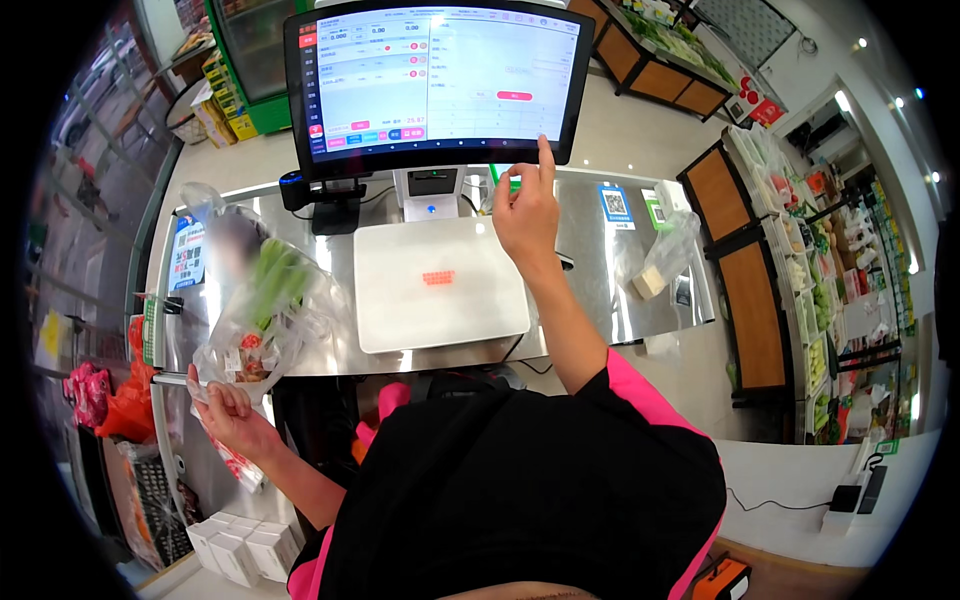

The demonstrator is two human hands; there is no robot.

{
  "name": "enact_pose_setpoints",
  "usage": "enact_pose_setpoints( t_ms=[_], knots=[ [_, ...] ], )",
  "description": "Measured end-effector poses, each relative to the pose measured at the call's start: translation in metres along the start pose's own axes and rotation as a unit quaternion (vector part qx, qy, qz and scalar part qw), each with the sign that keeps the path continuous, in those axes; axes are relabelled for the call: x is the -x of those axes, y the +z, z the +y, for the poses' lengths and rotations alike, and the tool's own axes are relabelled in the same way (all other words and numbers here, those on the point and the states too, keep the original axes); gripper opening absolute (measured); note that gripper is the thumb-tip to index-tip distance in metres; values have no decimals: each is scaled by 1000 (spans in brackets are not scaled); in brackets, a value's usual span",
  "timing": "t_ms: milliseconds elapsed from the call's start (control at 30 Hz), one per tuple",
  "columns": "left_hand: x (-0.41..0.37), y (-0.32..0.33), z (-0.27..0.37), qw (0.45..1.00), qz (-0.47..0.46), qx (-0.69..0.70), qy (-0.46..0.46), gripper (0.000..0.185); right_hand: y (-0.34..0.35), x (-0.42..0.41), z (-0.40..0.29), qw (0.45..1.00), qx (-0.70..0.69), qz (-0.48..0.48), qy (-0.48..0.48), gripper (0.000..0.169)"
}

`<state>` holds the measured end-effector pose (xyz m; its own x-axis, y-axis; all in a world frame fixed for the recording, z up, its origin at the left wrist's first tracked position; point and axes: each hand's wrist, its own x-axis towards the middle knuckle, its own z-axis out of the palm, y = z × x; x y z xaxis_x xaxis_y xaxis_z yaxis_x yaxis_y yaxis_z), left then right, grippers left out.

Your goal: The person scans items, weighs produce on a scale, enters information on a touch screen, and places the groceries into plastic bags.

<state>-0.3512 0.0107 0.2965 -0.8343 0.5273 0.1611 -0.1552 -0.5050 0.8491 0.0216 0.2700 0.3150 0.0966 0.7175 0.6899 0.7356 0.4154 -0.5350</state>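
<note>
My right hand [529,214] holds nothing. Its index finger reaches up to the lower right of a touchscreen point-of-sale monitor [371,97], the other fingers curled. Below the monitor lies the scale's white weighing plate [439,322]. My left hand [236,420] is low on the left, index finger raised, beside a clear plastic bag [319,315]. Thin film shows along that finger; whether the hand grips it is unclear. In the bag are green leafy vegetables [277,281] and a labelled pack [251,360] with red and brown contents. A dark round item [238,236] is blurred.
All this stands on a stainless steel counter [592,300]. At its right lies a clear bag with a pale block [649,283], near a printed code card [616,208]. White boxes [244,547] are stacked at lower left. Vegetable shelves [806,300] line the right side.
</note>
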Motion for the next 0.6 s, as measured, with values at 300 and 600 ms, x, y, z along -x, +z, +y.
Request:
enact_pose_setpoints(
  t_ms=[300, 600],
  knots=[
    [-1, 9, 0, 1000, -10, 0, 3, 50, 7, 8, -16, 999, -29, -34, -30, 9],
    [2, 3, 0, 1000, -8, 0, 3, 49, 6, 6, -25, 996, -35, -64, -60, 9]
  ],
)
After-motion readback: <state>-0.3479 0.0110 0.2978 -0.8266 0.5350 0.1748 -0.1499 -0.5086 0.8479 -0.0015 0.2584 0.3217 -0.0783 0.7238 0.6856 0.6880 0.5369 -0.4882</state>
